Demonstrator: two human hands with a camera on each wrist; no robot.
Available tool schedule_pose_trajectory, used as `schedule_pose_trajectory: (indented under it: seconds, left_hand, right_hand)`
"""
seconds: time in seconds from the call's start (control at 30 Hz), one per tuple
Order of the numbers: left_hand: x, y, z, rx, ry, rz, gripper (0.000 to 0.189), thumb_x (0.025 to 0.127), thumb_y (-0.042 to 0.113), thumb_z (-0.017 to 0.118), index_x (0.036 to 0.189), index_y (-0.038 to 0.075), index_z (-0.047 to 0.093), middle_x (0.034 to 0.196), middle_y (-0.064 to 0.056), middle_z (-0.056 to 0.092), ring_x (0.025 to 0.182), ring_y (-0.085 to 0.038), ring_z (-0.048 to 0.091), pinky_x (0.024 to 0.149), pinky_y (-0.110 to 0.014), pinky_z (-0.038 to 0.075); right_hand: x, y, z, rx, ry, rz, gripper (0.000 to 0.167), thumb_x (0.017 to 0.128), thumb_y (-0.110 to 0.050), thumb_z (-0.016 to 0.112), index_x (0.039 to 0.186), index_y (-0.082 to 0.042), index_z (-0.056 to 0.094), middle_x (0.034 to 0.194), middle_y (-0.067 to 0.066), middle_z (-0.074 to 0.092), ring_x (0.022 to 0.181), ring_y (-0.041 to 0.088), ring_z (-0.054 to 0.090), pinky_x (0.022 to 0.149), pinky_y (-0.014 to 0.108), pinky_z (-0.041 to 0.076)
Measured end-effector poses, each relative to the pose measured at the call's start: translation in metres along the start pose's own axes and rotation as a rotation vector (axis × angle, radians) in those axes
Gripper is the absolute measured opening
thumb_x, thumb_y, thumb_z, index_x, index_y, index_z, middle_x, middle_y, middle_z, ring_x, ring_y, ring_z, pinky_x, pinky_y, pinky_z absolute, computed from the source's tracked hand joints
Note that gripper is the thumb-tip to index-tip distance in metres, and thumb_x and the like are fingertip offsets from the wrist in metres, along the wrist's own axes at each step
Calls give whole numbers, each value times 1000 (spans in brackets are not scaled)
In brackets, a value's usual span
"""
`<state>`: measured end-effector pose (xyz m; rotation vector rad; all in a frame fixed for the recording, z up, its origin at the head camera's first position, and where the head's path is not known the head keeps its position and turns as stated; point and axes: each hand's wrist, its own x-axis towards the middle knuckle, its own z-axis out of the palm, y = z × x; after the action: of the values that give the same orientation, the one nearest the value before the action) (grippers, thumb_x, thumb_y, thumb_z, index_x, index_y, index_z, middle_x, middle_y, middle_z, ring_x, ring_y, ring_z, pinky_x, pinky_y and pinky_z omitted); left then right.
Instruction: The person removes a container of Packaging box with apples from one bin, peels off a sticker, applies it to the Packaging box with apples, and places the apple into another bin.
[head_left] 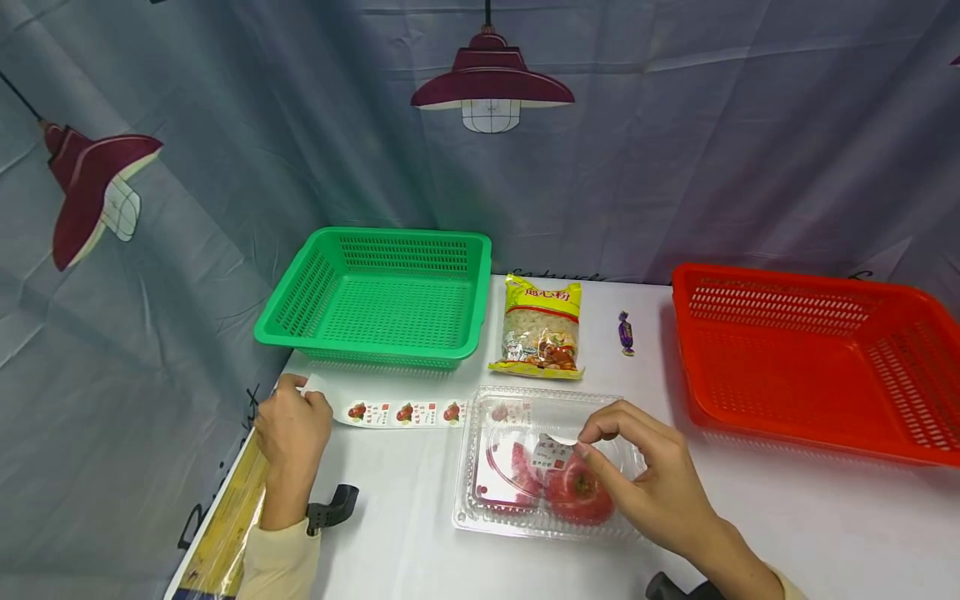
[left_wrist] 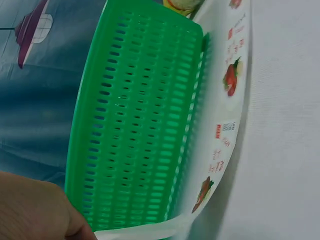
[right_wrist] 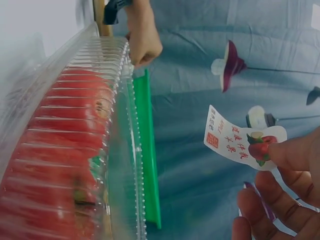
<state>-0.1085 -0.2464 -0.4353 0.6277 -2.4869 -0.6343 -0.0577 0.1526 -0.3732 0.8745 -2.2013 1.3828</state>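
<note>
My right hand pinches the end of a peeled apple label between thumb and forefinger. In the right wrist view the label bends slightly, its apple picture under the thumb. Below it sits a closed clear plastic clamshell box, with red apples showing through the ribbed lid and side. My left hand, fingers curled, grips the left end of a strip of apple labels. This strip runs right along the table and passes under the box. In the left wrist view the strip curves up to the fingers.
Behind the strip stands a green basket. A yellow-topped food bag and a small purple wrapped candy lie behind the box. To the right is a red basket. A grey curtain hangs behind the white table.
</note>
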Motion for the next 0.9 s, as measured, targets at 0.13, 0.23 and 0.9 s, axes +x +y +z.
schedule_pose_trajectory:
  seconds: [0.13, 0.23, 0.9]
  left_hand:
    - [-2, -2, 11, -19, -7, 43, 23, 87, 3, 51, 105, -4, 64, 77, -33, 63, 63, -53, 58, 50, -58, 40]
    - [-6, 0, 21, -65, -12, 111, 22, 89, 1, 54, 107, -6, 64, 68, -26, 63, 52, -44, 56, 43, -52, 40]
    - [-10, 7, 39, -101, 47, 136, 20, 87, -1, 56, 106, -5, 63, 74, -29, 63, 59, -50, 58, 48, -57, 41]
  right_hand:
    - [-1, 1, 2, 17, 4, -29, 41, 65, 20, 77, 89, -11, 65, 86, -3, 63, 81, 12, 59, 82, 17, 47]
    - [-1, 0, 3, 37, -2, -40, 39, 67, 19, 76, 90, -11, 65, 85, -2, 63, 80, 12, 59, 79, 18, 48]
    - [-9, 7, -1, -19, -25, 46, 37, 74, 11, 79, 93, -17, 66, 89, -7, 64, 83, 11, 60, 81, 19, 48]
